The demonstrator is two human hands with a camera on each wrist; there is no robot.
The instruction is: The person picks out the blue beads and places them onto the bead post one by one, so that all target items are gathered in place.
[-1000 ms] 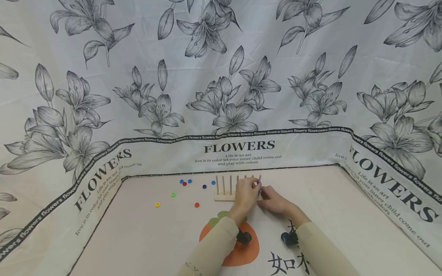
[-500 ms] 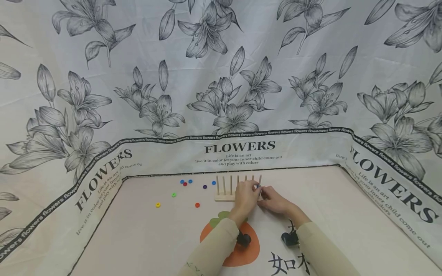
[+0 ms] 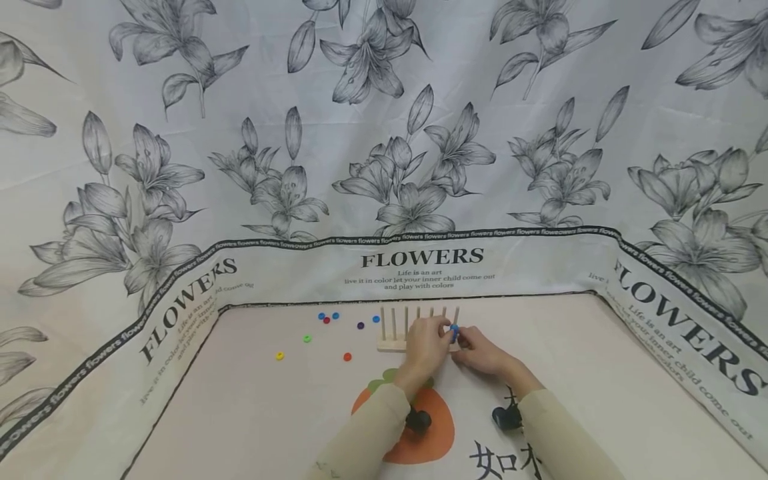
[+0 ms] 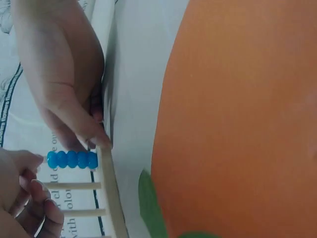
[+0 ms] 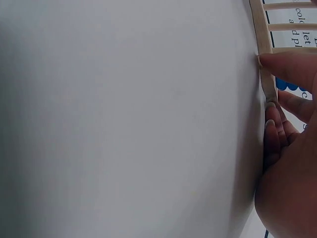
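The right hand point(image 3: 480, 350) is pinching the end of the wooden peg rack point(image 3: 391, 345), which is standing on the desk point(image 3: 600, 367). The left hand point(image 3: 427, 340) is hovering, loosely curled, near 5 blue beads point(image 4: 73, 159) stacking up the end peg point(image 3: 458, 313).

On the pale cloth surface point(image 3: 240, 413) stood the pale wooden peg rack point(image 3: 391, 345), five round blue beads point(image 4: 73, 159) on its rightmost peg. Farthest left of the rack lay a round yellow bead point(image 3: 279, 356); at its right end, the right grip point(image 3: 485, 353); before it, the flat orange fruit print point(image 3: 437, 427); behind it, the white floral fabric point(image 3: 270, 87).
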